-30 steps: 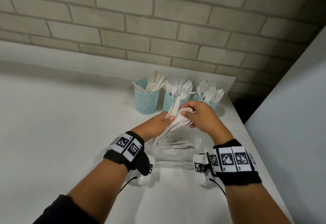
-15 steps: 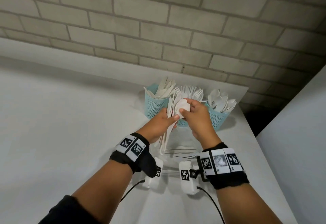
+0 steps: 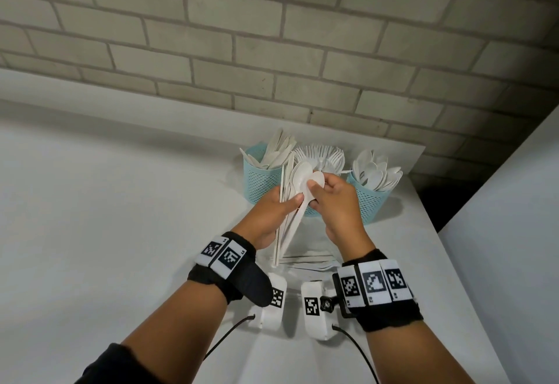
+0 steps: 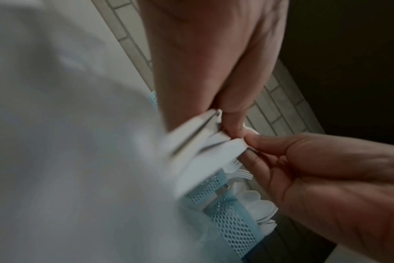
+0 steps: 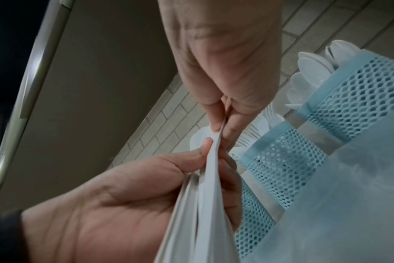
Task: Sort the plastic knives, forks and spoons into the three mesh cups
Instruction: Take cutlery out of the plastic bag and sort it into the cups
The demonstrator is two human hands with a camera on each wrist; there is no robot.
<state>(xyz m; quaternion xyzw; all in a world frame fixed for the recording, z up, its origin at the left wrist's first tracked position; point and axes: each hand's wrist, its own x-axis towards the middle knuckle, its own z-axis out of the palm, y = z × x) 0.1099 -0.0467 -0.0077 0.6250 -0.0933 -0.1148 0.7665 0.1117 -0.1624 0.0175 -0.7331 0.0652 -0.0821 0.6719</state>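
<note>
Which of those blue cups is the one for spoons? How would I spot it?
Look to the far end of the white table, below the brick wall, where three blue mesh cups stand in a row. The spoon cup is the rightmost, filled with rounded bowls rather than tines or blades.

Perforated plastic cups (image 3: 260, 180), smooth cutlery (image 3: 292, 217)

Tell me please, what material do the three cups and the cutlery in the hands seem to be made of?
Mesh cups: probably moulded plastic, matte light blue; walls pierced by small regular holes, solid rim band.
Cutlery held by left hand and right hand: apparently thin white plastic, slightly glossy.
</note>
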